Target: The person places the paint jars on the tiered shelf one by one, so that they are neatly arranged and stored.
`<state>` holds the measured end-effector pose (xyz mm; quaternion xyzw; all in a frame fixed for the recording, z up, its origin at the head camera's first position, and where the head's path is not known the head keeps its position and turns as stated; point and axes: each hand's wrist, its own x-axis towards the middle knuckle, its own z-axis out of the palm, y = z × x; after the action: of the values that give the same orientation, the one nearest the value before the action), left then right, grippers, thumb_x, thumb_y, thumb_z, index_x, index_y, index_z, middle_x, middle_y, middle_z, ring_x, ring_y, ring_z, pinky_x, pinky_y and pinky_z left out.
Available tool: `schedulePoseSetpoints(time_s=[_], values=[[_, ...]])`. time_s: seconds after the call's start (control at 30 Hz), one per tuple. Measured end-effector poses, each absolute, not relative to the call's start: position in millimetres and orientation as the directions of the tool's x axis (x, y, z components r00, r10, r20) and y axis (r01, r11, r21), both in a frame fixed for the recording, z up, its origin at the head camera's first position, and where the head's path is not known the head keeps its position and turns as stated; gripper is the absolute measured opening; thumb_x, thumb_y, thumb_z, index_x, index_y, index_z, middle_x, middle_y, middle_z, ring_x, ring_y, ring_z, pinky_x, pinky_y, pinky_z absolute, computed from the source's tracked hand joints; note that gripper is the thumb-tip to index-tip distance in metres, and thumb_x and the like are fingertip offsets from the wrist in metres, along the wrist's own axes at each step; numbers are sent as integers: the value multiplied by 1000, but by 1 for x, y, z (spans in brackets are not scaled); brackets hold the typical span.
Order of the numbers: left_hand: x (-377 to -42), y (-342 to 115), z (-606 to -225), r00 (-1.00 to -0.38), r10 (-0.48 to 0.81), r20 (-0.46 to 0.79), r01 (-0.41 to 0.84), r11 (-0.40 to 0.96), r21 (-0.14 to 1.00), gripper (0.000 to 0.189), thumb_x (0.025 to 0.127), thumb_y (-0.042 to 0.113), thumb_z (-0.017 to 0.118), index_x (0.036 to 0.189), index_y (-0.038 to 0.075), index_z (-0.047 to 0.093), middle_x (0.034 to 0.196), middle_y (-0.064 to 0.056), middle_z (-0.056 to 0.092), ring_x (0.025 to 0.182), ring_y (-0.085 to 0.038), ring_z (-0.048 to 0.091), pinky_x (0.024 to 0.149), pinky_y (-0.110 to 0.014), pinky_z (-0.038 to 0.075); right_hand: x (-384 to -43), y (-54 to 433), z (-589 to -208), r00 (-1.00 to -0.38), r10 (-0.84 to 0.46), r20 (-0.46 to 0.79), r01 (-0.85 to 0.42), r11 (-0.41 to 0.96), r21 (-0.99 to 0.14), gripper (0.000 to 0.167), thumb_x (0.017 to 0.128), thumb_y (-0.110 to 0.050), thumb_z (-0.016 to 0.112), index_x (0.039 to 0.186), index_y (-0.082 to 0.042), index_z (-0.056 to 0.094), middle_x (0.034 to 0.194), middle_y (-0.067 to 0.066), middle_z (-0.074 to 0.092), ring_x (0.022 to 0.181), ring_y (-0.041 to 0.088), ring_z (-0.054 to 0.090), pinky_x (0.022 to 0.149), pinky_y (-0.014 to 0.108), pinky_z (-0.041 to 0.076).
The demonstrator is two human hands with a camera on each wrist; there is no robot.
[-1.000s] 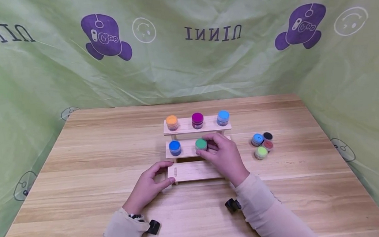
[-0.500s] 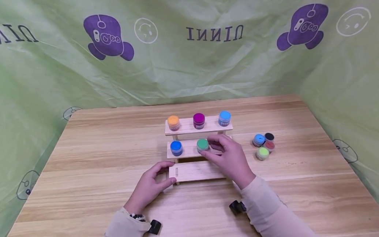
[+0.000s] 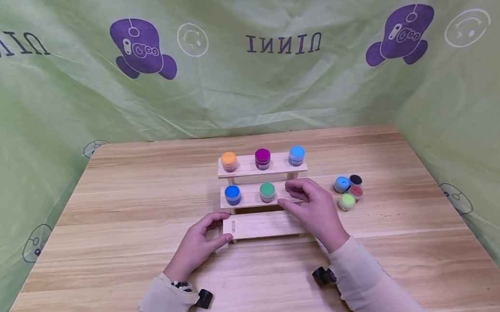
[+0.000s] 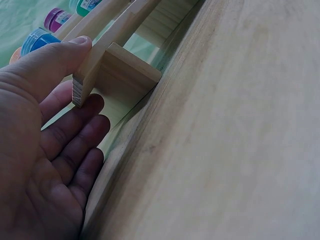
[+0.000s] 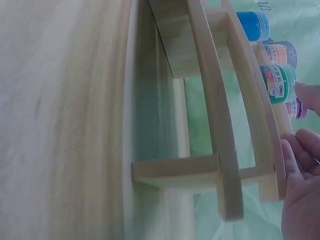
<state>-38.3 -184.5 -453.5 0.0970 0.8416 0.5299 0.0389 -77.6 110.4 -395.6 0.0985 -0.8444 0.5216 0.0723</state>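
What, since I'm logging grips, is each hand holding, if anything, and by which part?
The left hand pinches the wooden rack by the left end of its lowest shelf. The right hand holds nothing.

Cloth-walled booth (image 3: 16, 119), green printed curtain (image 3: 229, 102), wooden table (image 3: 118, 199)

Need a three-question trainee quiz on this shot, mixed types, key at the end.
1. How many jars stand on the middle shelf?
2. True or false: the left hand holds the left end of the bottom shelf.
3. On the top shelf, what stands between the orange jar and the light blue jar? A) black jar B) purple jar C) red jar

Key: 1. Two, blue and green. 2. True. 3. B.
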Motion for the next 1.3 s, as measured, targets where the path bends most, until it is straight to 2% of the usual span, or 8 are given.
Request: schedulePoseSetpoints(time_s=[0.2,0.43,0.87,1.0,1.2,1.3], values=[[-38,-184,-453,-979,202,31,115,418,901,47,84,26,83,127,20,65,128,6,65,119,-14,59,106,-37,45,-76,116,-397,-964,-72,257,-261,446,-856,39,83,-14,84,117,-2,69,116,8,68,103,20,70,88,21,55],[-38,-184,-453,-979,201,34,118,420,900,46,84,26,83,126,20,65,128,7,65,118,-14,59,106,-38,45,-75,123,-399,-961,-57,271,-268,433,-861,37,83,-11,84,115,-2,69,116,9,68,103,22,70,88,18,54],[-37,-185,-452,-980,196,36,119,430,895,47,84,29,84,126,22,65,128,8,65,119,-14,58,107,-43,44,-69,139,-407,-936,32,350,-325,300,-897,27,83,-2,82,108,1,72,109,10,69,98,15,69,88,22,55],[-37,-185,-453,-980,194,45,126,433,892,47,84,30,83,127,22,65,128,7,65,119,-15,58,107,-44,44,-69,145,-412,-924,41,380,-348,322,-880,27,83,-2,82,108,0,73,111,8,68,102,11,65,91,20,53],[-37,-185,-453,-980,196,45,126,429,895,47,84,30,83,126,23,65,127,7,65,118,-15,58,106,-44,44,-68,154,-418,-924,56,379,-316,447,-837,29,82,-9,84,110,-5,73,113,1,70,107,10,61,96,15,47],[-38,-185,-454,-979,197,49,131,430,893,47,84,31,83,127,23,65,127,7,65,118,-14,58,106,-43,44,-68,159,-419,-934,77,349,-267,495,-827,31,83,-14,84,112,-8,73,115,-1,71,110,10,59,95,24,48]])
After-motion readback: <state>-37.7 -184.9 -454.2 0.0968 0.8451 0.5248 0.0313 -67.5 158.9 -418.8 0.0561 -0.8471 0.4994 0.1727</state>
